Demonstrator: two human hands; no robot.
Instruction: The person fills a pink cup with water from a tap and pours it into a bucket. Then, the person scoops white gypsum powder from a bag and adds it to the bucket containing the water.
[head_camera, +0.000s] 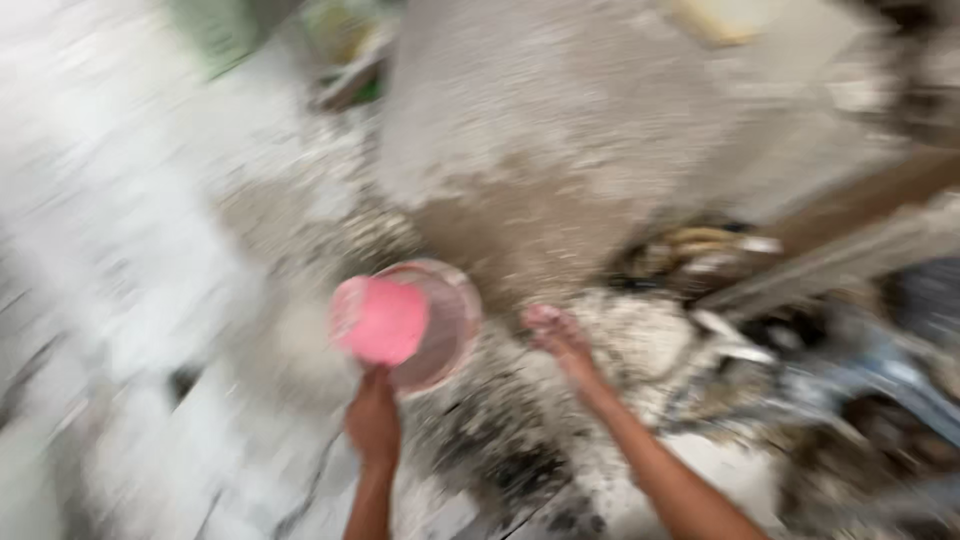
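The whole view is smeared by motion blur. My left hand (373, 420) grips a pink scoop-like cup (380, 320) by its lower edge, held up in front of a round pale bowl or pan (450, 320). My right hand (560, 335) reaches forward just right of the bowl, fingers loosely extended, coated in pale dust and holding nothing that I can make out. Both hands hover over a heap of grey-white powdery material (560, 150).
A rough grey mound or wall surface fills the upper middle. Brown planks and dark debris (850, 230) lie at the right. Something green (215, 30) stands at the top left. Pale dusty ground (110, 300) spreads on the left.
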